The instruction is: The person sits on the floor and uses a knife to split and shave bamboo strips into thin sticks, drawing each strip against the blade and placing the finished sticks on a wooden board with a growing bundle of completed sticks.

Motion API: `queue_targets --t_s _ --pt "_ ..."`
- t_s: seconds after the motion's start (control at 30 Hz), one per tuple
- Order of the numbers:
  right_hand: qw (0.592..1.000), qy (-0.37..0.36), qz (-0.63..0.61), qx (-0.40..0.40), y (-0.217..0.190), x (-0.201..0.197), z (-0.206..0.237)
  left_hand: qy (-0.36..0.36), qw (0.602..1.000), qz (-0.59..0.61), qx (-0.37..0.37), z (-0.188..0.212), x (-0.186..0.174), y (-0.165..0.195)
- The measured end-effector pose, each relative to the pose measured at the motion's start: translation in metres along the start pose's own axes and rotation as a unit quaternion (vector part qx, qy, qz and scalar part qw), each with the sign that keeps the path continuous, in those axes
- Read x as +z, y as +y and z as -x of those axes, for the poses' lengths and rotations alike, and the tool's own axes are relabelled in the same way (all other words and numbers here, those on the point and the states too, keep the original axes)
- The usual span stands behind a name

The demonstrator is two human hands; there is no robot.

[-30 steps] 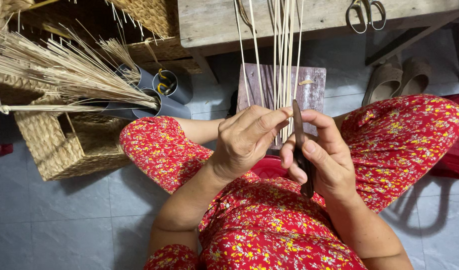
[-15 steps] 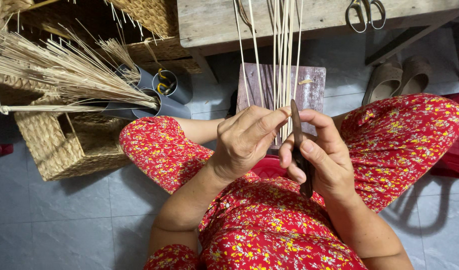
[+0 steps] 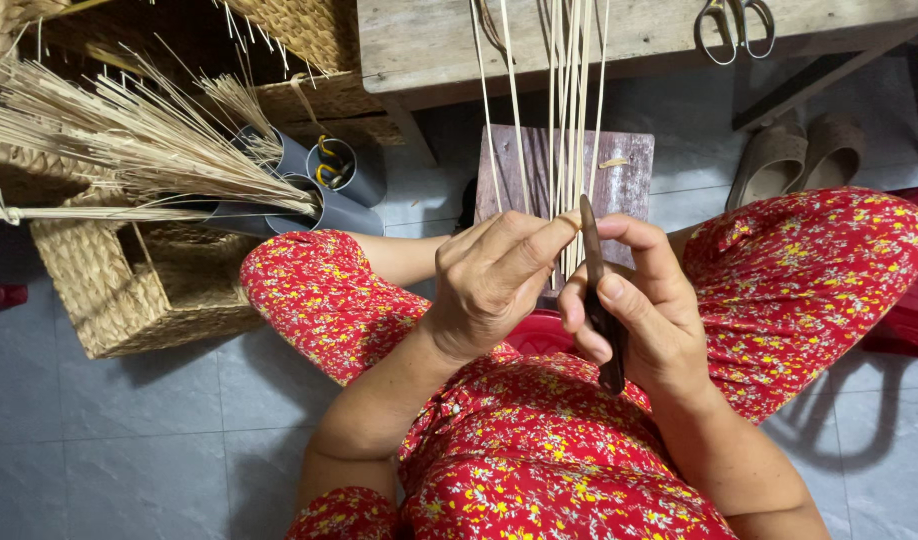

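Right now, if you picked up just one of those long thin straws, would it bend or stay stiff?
The straws look very thin and long, so one would probably bend and feel light. Some already curve slightly where the left hand pinches them. They may snap if folded sharply.

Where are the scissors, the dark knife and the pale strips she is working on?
scissors [image 3: 736,25]: head view, on the handles.
dark knife [image 3: 591,255]: head view, on the blade.
pale strips [image 3: 569,110]: head view, mid-length of the bundle.

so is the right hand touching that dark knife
Touching. The head view shows the right hand wrapped around the dark knife, thumb pressed along its handle, with the blade tip sticking up above the fingers beside the pale reed strips.
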State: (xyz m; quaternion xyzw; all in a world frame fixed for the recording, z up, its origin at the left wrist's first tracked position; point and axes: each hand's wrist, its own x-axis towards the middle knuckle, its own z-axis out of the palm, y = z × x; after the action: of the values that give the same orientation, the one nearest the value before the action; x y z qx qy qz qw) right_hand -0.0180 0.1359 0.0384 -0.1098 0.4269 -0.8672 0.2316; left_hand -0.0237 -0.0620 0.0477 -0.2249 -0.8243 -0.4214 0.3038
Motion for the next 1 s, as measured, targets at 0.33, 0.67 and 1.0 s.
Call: queue_targets --t_s 0.33,0.67,1.0 --pt "1.0 0.005 0.026 0.005 -0.002 0.002 -0.005 -0.001 1.0 -0.001 -0.002 0.0 0.001 -0.001" --pt "0.999 0.016 0.027 0.023 -0.002 0.003 -0.014 0.017 1.0 -0.019 -0.003 -0.002 0.003 -0.001" --pt "0.998 0.017 0.028 0.049 0.0 0.001 -0.019 0.018 0.998 0.022 -0.049 0.001 0.005 -0.008"
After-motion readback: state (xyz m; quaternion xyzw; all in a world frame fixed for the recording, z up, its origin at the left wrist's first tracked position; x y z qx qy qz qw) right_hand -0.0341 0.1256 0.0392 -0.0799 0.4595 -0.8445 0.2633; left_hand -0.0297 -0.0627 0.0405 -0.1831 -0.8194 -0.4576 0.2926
